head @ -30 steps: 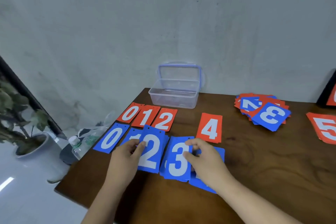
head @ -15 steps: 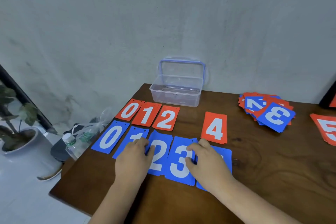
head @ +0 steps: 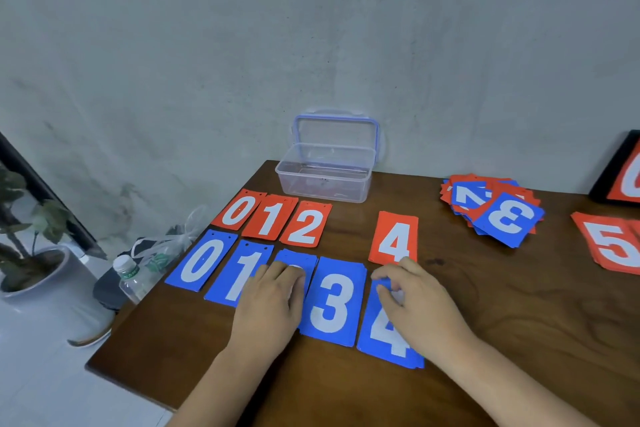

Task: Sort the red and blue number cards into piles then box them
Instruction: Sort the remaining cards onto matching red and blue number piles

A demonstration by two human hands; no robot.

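Red cards 0 (head: 239, 209), 1 (head: 270, 218), 2 (head: 306, 224) and 4 (head: 394, 238) lie in a far row on the wooden table (head: 519, 305). Below them lie blue cards 0 (head: 201, 261), 1 (head: 239, 272), a mostly covered 2 (head: 298, 262), 3 (head: 333, 302) and 4 (head: 388, 333). My left hand (head: 272, 302) rests flat on the blue 2. My right hand (head: 417, 302) lies on the blue 4, fingers curled at its top edge. A mixed unsorted heap (head: 491, 208) sits far right. The clear plastic box (head: 327, 172) stands open at the back.
A red 5 card stack (head: 609, 243) lies at the right edge, a black-framed red card (head: 623, 173) behind it. Off the table's left edge are a water bottle (head: 130, 276), a plastic bag (head: 166, 243) and a potted plant (head: 27, 246). The wall is close behind.
The blue 2 and 3 cards, skewed and overlapping before, now lie side by side in the row. My right hand slid right, uncovering the blue 4.
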